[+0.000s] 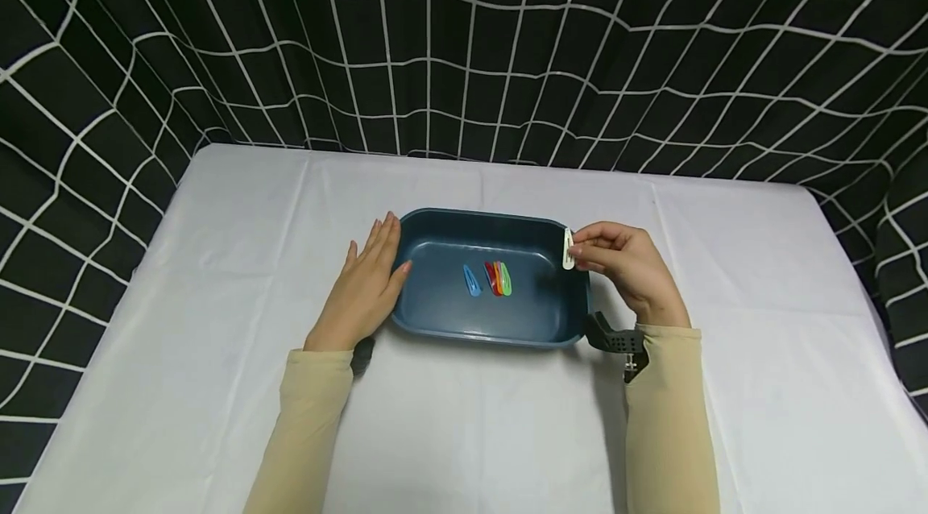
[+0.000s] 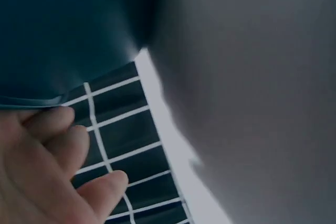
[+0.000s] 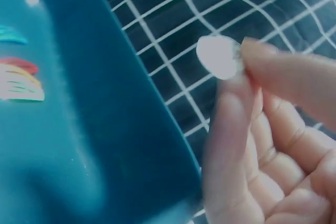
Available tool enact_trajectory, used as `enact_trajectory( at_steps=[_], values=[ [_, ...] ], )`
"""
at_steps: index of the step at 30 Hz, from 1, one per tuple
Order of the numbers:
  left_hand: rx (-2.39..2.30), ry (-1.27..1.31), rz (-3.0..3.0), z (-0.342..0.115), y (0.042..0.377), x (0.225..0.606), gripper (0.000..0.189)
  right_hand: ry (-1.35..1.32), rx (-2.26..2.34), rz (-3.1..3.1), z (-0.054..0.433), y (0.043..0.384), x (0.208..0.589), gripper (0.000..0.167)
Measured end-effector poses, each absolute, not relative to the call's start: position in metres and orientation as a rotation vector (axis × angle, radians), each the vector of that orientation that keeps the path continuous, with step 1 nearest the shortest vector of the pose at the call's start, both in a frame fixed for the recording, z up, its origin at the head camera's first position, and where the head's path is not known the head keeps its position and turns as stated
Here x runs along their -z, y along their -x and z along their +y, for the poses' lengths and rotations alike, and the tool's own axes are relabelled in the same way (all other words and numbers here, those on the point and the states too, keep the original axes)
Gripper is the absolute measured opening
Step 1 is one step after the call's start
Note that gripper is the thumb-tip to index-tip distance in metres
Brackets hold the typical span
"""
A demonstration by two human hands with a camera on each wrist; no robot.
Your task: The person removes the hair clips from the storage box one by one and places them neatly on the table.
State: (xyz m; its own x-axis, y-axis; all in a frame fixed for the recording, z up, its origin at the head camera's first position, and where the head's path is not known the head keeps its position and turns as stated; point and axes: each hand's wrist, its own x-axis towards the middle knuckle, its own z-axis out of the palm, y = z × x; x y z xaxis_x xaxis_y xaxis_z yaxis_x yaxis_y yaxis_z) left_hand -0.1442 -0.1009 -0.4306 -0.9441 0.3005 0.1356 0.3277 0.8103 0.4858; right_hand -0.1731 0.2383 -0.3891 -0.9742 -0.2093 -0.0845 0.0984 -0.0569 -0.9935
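A white snap hair clip [image 1: 568,249] is pinched between thumb and forefinger of my right hand [image 1: 629,264], over the right rim of a dark blue tray [image 1: 435,317]. In the right wrist view the clip [image 3: 218,57] appears as a bright white oval at the fingertips. Inside the tray lie a blue hair clip [image 1: 472,280] and, just right of it, a tight group with a red clip [image 1: 491,278], an orange one and a green clip [image 1: 506,279]. My left hand [image 1: 366,288] rests against the tray's left side, its fingers extended along the rim.
A white cloth [image 1: 181,296] covers the table beneath the tray. Black fabric with a white grid [image 1: 449,55] hangs behind the table and at both sides. A dark wrist strap [image 1: 615,337] sits at the right wrist, close to the tray's front right corner.
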Motion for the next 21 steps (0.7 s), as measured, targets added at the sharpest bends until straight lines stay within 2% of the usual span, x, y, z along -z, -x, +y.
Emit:
enact_trajectory(
  at_steps=[9,21],
  values=[
    [0.801,0.505,-2.905,-0.103,0.138,0.432,0.062,0.041,2.299,1.859,0.256,0.166,0.399,0.025],
    [0.822,0.522,-2.92,-0.097,0.136,0.431,0.062,-0.124,2.398,1.763,0.285,0.161,0.42,0.023]
  ],
)
